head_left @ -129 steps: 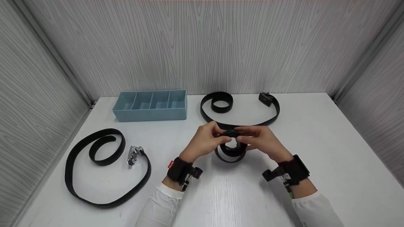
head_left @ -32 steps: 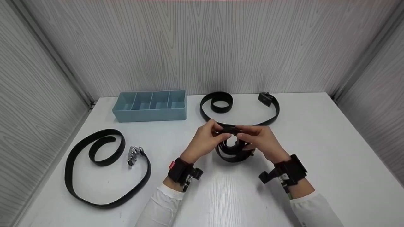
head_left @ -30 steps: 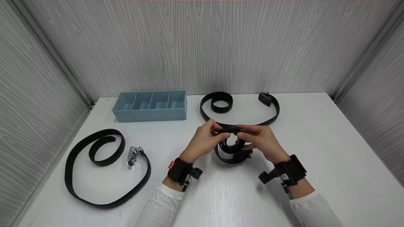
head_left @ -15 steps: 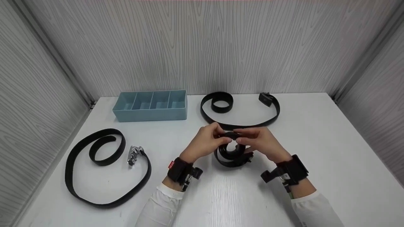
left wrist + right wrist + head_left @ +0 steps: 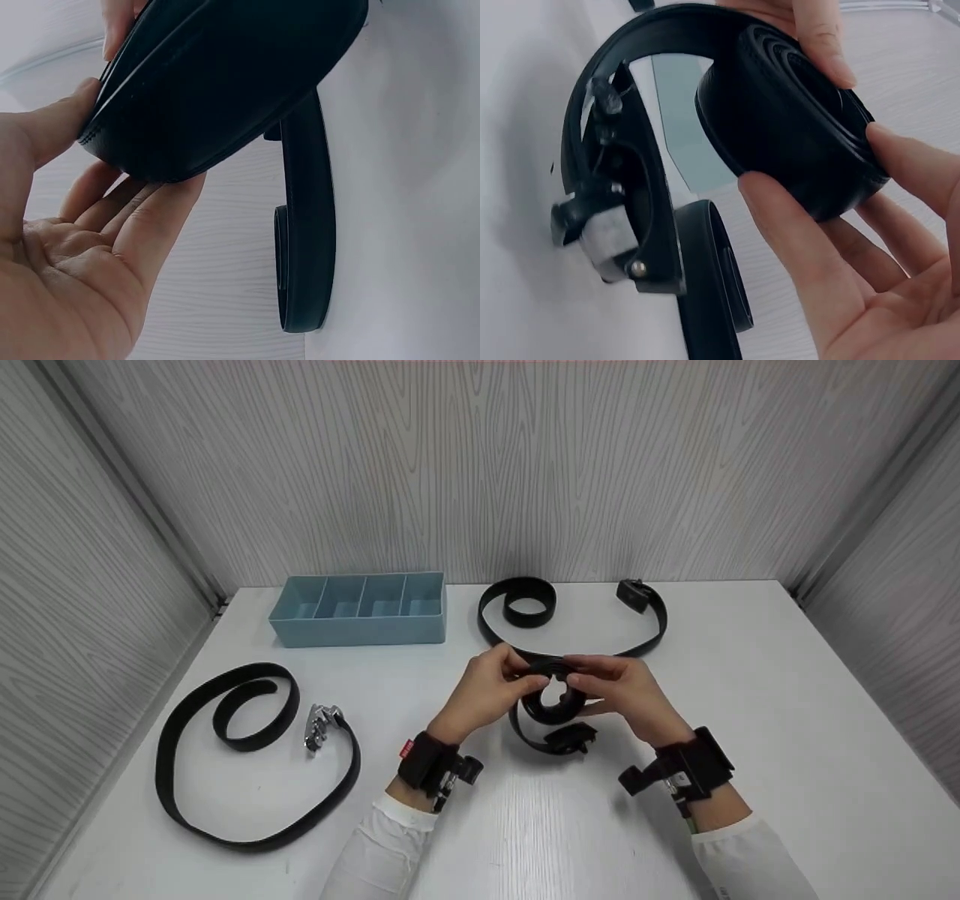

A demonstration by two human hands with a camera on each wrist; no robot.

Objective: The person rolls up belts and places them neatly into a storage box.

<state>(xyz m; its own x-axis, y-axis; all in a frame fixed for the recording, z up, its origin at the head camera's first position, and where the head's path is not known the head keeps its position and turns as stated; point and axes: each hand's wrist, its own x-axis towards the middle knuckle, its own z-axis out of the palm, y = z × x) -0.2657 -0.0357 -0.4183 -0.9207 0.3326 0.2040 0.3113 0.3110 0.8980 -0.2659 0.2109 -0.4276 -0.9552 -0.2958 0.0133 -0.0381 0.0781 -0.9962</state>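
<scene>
In the head view a black belt is rolled into a coil of several layers, held up over the table between both hands. My left hand pinches the coil's upper left edge between thumb and fingers. My right hand pinches its upper right edge in the same manner. A loose length of this belt curves below the roll and ends in a dark buckle. From the right wrist, the wound layers and the buckle with its metal part show near the table.
Behind the hands lies a second black belt, partly curled, with a dark buckle. A third belt with a silver buckle lies at left. A blue four-compartment tray stands near the back wall.
Compared with 4.3 seconds ago, the buckle end has come into view beneath the coil. Over the last half second both hands have risen slightly with the coil, and the buckle has turned.
</scene>
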